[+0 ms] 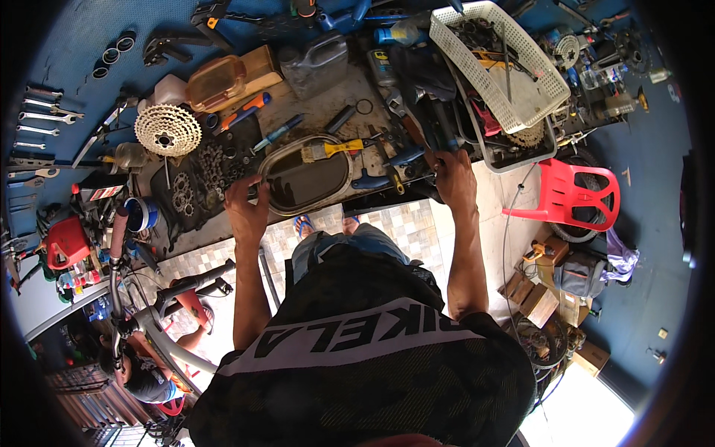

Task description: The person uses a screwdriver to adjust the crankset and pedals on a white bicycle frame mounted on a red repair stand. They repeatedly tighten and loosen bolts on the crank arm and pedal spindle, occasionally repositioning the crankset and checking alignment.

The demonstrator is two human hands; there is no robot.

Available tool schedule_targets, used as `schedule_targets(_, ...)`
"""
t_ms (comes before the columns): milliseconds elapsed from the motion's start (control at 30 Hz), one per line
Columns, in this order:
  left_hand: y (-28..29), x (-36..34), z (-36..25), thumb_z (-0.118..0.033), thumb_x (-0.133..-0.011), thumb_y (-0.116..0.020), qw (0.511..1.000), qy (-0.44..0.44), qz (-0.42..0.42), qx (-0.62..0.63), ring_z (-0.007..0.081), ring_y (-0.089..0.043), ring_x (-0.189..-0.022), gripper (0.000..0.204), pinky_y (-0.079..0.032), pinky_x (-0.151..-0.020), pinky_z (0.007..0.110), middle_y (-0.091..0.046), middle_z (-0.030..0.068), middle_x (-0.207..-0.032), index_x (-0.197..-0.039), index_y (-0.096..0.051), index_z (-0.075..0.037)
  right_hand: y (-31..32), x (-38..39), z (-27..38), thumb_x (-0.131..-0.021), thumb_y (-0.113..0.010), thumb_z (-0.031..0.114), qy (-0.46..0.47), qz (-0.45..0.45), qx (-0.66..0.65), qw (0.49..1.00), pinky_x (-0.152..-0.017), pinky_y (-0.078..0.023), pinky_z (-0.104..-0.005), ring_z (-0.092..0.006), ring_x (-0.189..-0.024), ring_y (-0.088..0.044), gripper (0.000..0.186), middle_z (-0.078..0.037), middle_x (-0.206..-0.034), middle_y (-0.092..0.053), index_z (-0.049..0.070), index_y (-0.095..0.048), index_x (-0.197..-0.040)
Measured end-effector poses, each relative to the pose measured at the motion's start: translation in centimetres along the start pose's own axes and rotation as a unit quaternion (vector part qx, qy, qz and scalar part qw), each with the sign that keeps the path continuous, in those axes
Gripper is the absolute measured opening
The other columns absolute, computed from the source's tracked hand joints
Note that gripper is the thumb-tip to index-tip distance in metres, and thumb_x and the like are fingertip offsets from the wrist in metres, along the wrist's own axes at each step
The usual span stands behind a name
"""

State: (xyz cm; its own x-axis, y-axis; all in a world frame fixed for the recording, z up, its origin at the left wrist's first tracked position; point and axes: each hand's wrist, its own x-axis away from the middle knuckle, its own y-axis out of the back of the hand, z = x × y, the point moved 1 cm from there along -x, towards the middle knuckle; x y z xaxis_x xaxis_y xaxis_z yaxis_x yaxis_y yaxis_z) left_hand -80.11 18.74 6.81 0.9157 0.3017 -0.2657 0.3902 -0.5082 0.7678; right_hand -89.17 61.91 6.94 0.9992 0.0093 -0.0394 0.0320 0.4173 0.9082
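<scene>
dark shirt (365,391), oval tray (287,211) between left hand (248,207), fingers parted, and right hand (456,180), grip unclear

Basin (348,176) lies open on the near side; yellow brush (323,151) obstructs its far side.

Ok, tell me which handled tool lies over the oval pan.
The yellow-handled brush, its bristles above the pan's inside; the blue-handled tools lie outside it.

Large dark block letters cross the white band (350,335) on the person's dark shirt (357,398), near. Labels on the grey bottle (381,68) at the table's (331,112) far side and the red-and-black container (97,195) at left are too small to read.
</scene>
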Motion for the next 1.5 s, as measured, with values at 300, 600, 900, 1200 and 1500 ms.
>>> schedule_targets(300,0.0,0.2,0.3,-0.016,-0.087,-0.078,1.0,-0.005,-0.002,-0.001,0.0384,-0.066,-0.102,0.022,-0.051,-0.091,0.049,-0.073,0.0146,-0.105,-0.108,-0.075,-0.009,0.2,0.0,0.5,-0.094,-0.063,0.012,0.002,0.006,-0.004,1.0,-0.09,-0.053,-0.0529,-0.0433,-0.107,-0.062,0.024,-0.02,-0.111,-0.062,0.011,-0.072,-0.117)
schedule_targets(600,0.1,0.4,0.3,-0.019,-0.087,-0.078,1.0,0.003,0.001,-0.004,0.0385,-0.065,-0.104,0.023,-0.049,-0.091,0.049,-0.072,0.0139,-0.105,-0.108,-0.075,-0.01,-0.3,-0.5,0.8,-0.087,-0.059,0.003,0.049,-0.018,-0.001,0.999,-0.09,-0.053,-0.055,-0.0454,-0.105,-0.062,0.039,-0.022,-0.111,-0.061,0.01,-0.068,-0.124)
schedule_targets(900,0.2,0.5,0.2,-0.017,-0.088,-0.077,1.0,0.002,0.001,-0.017,0.0375,-0.065,-0.105,0.022,-0.049,-0.093,0.048,-0.073,0.0136,-0.107,-0.108,-0.074,-0.009,-0.5,-1.2,1.6,-0.087,-0.059,0.003,0.059,-0.018,-0.015,0.998,-0.09,-0.053,-0.0544,-0.0457,-0.103,-0.061,0.044,-0.022,-0.108,-0.061,0.013,-0.067,-0.129)
schedule_targets(1200,0.3,0.3,-0.4,-0.015,-0.089,-0.077,1.0,0.0,0.004,-0.03,0.0371,-0.068,-0.103,0.021,-0.052,-0.092,0.047,-0.074,0.0146,-0.106,-0.108,-0.074,-0.006,-0.2,-1.5,3.6,-0.079,-0.065,-0.002,0.101,0.031,0.005,0.994,-0.1,-0.049,-0.0483,-0.0375,-0.119,-0.057,0.052,-0.015,-0.123,-0.06,0.019,-0.072,-0.127)
schedule_targets(1500,-0.1,0.3,0.0,-0.015,-0.088,-0.078,1.0,-0.004,0.012,0.001,0.0373,-0.067,-0.105,0.022,-0.051,-0.094,0.048,-0.074,0.0141,-0.106,-0.108,-0.075,-0.007,-2.3,-2.4,5.5,-0.075,-0.073,0.006,0.211,0.06,0.09,0.972,-0.105,-0.046,-0.0479,-0.0345,-0.133,-0.05,0.04,-0.011,-0.138,-0.056,0.02,-0.076,-0.112)
